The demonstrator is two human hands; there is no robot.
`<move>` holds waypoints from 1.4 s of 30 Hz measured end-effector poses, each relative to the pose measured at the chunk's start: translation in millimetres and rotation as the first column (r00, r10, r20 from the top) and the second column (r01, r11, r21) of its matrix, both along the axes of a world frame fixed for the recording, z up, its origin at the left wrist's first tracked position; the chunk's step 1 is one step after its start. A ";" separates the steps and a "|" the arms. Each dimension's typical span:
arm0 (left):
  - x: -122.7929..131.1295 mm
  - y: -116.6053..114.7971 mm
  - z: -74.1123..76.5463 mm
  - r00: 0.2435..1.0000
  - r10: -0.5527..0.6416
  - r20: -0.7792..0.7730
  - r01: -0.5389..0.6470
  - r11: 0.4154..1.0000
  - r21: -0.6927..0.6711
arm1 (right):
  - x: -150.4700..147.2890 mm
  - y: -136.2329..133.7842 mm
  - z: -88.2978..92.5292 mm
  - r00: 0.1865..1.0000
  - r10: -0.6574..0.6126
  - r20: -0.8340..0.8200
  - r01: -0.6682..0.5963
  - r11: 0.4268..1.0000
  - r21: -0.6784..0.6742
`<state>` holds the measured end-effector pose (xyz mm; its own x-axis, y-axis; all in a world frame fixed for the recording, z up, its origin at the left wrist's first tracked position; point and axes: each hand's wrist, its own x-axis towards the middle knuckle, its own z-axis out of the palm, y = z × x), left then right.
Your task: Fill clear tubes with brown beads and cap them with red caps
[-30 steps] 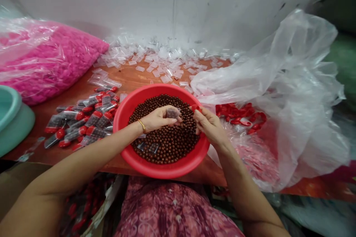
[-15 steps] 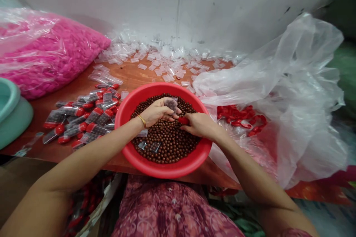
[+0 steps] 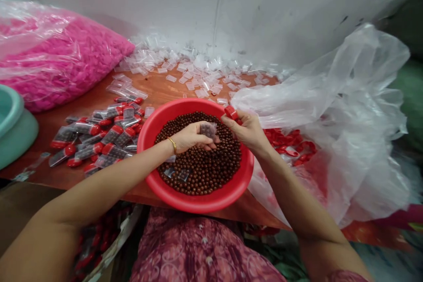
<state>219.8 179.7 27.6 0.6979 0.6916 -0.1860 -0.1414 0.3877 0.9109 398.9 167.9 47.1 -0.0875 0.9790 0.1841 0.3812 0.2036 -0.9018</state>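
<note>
A red bowl (image 3: 194, 200) full of small brown balls (image 3: 201, 167) sits at the near edge of a wooden table. My left hand (image 3: 190, 137) hovers over the balls, pinched on a small clear pouch (image 3: 208, 130) holding brown balls. My right hand (image 3: 247, 130) is raised at the bowl's right rim, fingers closed on a small red scoop (image 3: 230, 112). Two empty clear pouches (image 3: 176, 174) lie on the balls near the bowl's front.
Filled pouches with red scoops (image 3: 99, 136) lie piled left of the bowl. Empty clear pouches (image 3: 194, 70) litter the back of the table. A pink-filled bag (image 3: 56, 66) lies at far left, teal basins (image 3: 15, 128) at the left edge, and a clear bag over red scoops (image 3: 291, 145) on the right.
My right hand dipped the red scoop down into the balls beside the pouch, then lifted it up and to the right. My left hand kept the pouch almost still.
</note>
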 end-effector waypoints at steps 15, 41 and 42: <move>3.9 -3.4 -1.0 0.996 0.029 -0.083 -0.014 0.984 0.180 | -5.1 -13.8 1.5 0.989 0.119 -0.089 -0.129 0.985 -0.112; 2.9 -17.2 0.8 0.946 0.161 -0.282 0.026 0.828 0.561 | -9.7 -42.7 -14.6 0.847 0.005 0.531 -0.145 0.964 0.223; 2.2 -17.4 0.0 0.945 0.149 -0.290 0.043 0.825 0.564 | -9.5 -43.2 -15.8 0.832 0.012 0.554 -0.165 0.960 0.227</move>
<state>222.0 162.3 27.6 0.6291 0.7761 0.0436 0.1779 -0.1983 0.9639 389.4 124.7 31.3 -0.3316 0.8869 0.3215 0.7609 0.4529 -0.4646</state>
